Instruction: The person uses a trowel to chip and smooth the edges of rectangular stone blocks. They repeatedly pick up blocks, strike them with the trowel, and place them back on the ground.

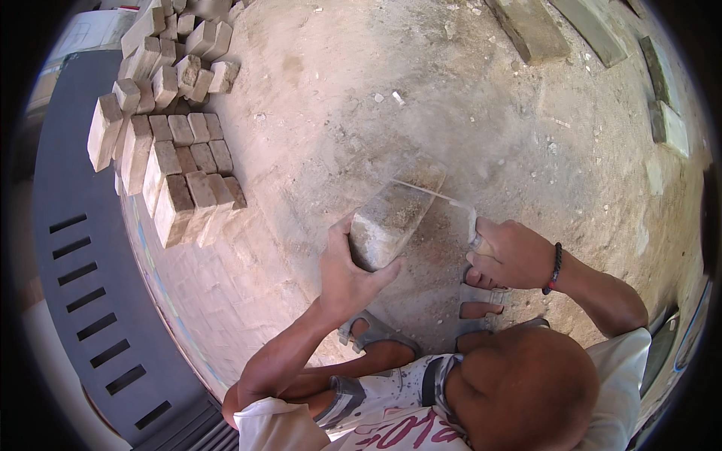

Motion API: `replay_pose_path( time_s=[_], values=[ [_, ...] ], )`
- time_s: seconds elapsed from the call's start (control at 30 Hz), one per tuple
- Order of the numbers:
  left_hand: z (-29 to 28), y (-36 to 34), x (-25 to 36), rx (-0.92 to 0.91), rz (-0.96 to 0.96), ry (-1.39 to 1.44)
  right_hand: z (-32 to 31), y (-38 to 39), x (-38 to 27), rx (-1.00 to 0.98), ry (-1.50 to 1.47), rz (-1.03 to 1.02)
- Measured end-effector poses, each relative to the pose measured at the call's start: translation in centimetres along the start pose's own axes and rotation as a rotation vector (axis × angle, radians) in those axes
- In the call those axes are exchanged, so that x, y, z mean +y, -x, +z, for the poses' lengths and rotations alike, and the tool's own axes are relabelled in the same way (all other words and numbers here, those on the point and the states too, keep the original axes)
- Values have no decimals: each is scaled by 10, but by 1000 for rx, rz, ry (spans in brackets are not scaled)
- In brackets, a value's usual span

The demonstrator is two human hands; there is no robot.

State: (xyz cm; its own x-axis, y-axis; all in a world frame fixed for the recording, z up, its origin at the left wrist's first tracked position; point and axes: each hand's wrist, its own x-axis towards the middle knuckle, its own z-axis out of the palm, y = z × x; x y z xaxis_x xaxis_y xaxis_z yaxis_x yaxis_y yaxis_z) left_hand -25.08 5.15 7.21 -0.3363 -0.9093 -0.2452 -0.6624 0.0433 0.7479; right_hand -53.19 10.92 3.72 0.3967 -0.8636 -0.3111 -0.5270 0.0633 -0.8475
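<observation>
A dusty, grey-brown brick (378,239) is tilted over the ground in front of me. My left hand (347,269) grips its near end, with the thumb on one side and the fingers on the other. My right hand (508,254) is closed round the handle of a trowel-like tool (444,197) with a bent neck and a thin, pale blade. The blade is seen edge-on and lies across the far part of the brick's upper face. Blur there hides whether it touches. My right fingers partly cover the handle.
Stacked bricks (180,131) stand at the left, beside a dark slotted metal panel (83,255). Long blocks (530,34) lie at the far right, with a pale block (669,128) nearer the right edge. Small chips (397,98) dot the dusty ground. My sandalled feet are close below my hands.
</observation>
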Motion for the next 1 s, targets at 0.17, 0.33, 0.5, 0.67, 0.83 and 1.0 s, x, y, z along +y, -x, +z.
replay_pose_path(
  time_s=[0.17, 0.33, 0.5, 0.67, 0.83, 1.0],
  values=[
    [-2, 0, 0, 22, 15, -99, -29, -2, -20, -51, -48, 45],
    [4, -5, 4, 39, 78, -121, -19, -1, 6, -86, 47, 89],
    [0, -1, 5, 24, 2, -91, -30, -2, -38, -148, -22, -49],
    [5, 1, 11, 8, 1, -72, -39, -26, 28, -135, 125, 57],
    [2, -2, 1, 56, 36, -87, -42, -7, -65, -248, 16, -109],
    [3, 1, 8, 27, 30, -151, -37, -29, 1, -143, 29, 138]
  ],
)
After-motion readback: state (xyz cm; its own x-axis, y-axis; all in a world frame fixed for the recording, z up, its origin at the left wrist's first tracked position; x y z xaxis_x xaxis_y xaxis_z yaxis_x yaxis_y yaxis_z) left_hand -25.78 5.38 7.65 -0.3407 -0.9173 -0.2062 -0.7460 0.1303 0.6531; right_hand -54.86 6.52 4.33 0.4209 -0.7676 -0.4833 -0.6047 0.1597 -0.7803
